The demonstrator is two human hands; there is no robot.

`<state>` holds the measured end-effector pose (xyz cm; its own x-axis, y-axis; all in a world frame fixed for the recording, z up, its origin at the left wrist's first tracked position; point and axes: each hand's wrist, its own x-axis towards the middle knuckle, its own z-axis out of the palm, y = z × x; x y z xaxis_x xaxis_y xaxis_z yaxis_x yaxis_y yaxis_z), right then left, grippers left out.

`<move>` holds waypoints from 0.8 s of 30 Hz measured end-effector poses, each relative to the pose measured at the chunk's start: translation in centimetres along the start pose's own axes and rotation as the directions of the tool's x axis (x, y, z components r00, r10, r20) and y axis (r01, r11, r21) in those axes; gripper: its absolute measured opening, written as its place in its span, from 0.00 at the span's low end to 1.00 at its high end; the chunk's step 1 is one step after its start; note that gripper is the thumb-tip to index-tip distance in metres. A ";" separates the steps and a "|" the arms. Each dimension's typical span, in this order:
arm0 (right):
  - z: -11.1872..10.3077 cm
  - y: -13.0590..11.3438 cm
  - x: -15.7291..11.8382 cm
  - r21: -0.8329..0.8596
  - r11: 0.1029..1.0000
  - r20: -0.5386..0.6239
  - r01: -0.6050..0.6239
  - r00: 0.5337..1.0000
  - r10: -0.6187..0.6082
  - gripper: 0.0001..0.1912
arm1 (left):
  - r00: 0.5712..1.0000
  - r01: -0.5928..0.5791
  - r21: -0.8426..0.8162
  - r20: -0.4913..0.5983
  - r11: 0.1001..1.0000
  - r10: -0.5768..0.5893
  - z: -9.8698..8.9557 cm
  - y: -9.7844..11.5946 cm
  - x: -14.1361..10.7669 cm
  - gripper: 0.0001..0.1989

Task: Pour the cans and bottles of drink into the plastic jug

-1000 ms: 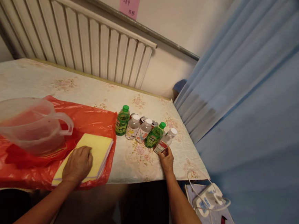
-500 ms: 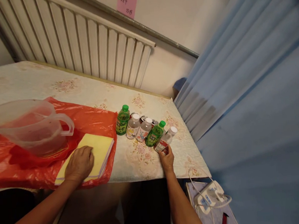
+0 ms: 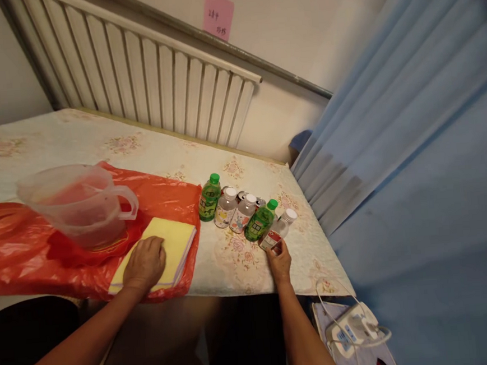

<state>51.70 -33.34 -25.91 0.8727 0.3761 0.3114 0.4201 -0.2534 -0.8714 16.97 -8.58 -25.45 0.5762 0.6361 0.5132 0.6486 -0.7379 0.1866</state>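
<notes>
My right hand [image 3: 281, 263] grips the clear bottle [image 3: 278, 232] low down, on the bench [image 3: 306, 253] beside the green bottle [image 3: 260, 223]. My left hand [image 3: 145, 262] lies on the yellow cloth [image 3: 177, 235]; I can't tell if it's squeezing. A sideways bump could knock the green bottle over.

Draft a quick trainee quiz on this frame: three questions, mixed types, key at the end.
1. Multiple choice: what lies under the left hand?
A) a power strip
B) a folded yellow cloth
C) a pink note
2. True or false: the right hand is touching the clear pitcher.
3. Count: how many green-capped bottles are on the floral-covered table?

Key:
1. B.
2. False; it is on the white-capped bottle with a red label.
3. Two.
</notes>
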 end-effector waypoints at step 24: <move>-0.2 0.8 -0.6 -0.074 0.996 0.011 -0.056 0.998 0.057 0.35 | 0.992 0.119 -0.010 0.049 0.993 -0.119 -1.5 1.4 -0.6 0.09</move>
<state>51.59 -33.92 -26.70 0.8924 0.3707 0.2574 0.3880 -0.3389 -0.8571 16.80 -10.35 -24.25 0.5186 0.7294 0.4461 0.7077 -0.6590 0.2549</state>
